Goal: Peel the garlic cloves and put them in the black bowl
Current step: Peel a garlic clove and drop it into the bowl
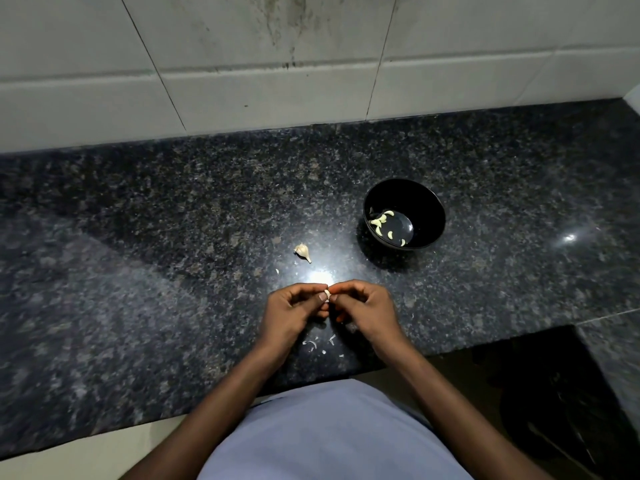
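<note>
My left hand [292, 313] and my right hand [363, 308] meet above the dark granite counter [138, 237], near its front edge. Between their fingertips they pinch a small garlic clove [327, 295], pale skin still on it and mostly hidden by the fingers. The black bowl [429, 216] stands to the far right of my hands, with several peeled cloves [382, 223] lying in its bottom. A partial garlic bulb [302, 251] lies on the counter just beyond my left hand.
Scraps of garlic skin [317, 344] lie on the counter below my hands, and one flake [277, 271] above. A tiled wall [277, 64] backs the counter. At the right the counter steps back around a dark gap [540, 393].
</note>
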